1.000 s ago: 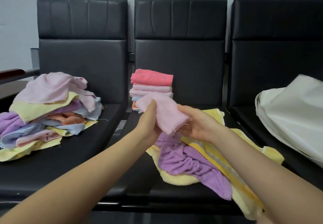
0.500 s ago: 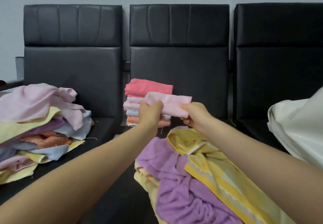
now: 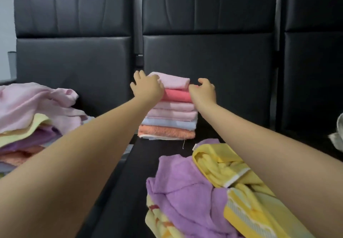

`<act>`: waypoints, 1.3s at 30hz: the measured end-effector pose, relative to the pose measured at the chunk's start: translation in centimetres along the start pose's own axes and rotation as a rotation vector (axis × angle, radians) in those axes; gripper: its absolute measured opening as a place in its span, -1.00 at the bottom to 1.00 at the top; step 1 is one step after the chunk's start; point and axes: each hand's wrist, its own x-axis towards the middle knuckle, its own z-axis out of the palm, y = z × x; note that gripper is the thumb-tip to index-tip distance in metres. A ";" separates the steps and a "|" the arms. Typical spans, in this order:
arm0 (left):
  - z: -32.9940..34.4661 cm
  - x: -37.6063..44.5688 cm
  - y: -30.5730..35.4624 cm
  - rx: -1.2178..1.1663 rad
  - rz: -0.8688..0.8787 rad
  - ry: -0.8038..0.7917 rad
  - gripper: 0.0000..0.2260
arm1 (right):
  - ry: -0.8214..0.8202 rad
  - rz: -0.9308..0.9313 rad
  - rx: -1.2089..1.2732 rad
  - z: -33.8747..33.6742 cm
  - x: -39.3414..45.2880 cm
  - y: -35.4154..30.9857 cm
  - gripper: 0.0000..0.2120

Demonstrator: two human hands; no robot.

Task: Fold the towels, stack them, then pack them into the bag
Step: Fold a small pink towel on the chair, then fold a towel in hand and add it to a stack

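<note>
Both grips are seen at the top of the folded stack (image 3: 168, 118): the left hand (image 3: 147, 89) is laid with relaxed fingers on the left end of the pale pink towel (image 3: 174, 81), and the right hand (image 3: 204, 92) is held loosely curled just beside its right end, with nothing clasped; whether it touches the cloth cannot be told. The stack is set at twelve o'clock on the middle seat (image 3: 141, 163) of a row of black padded chairs, whose tall backrests (image 3: 207, 52) are placed against a pale wall. Under the pink towel are seen a coral one, two more pink ones, a light blue one and an orange one, all squared and flat. At nine o'clock a loose heap of towels (image 3: 31, 118) is piled on the left seat. At five o'clock a crumpled purple towel (image 3: 185, 197) is draped over yellow striped towels (image 3: 241, 191). At three o'clock the edge of a white bag (image 3: 337, 135) is glimpsed. No writing can be read.
</note>
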 end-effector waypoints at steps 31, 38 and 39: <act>-1.5 -25.2 6.5 -0.748 0.095 -0.690 -0.77 | -0.206 0.402 0.034 -25.2 -19.6 8.6 -0.81; -5.5 -22.7 5.6 -1.357 -0.329 -0.421 -0.81 | 0.070 0.228 0.215 -24.3 -17.1 6.7 -0.85; -6.5 -22.3 5.4 -1.452 -0.390 -0.391 -0.81 | 0.099 0.216 0.262 -24.2 -16.8 6.3 -0.84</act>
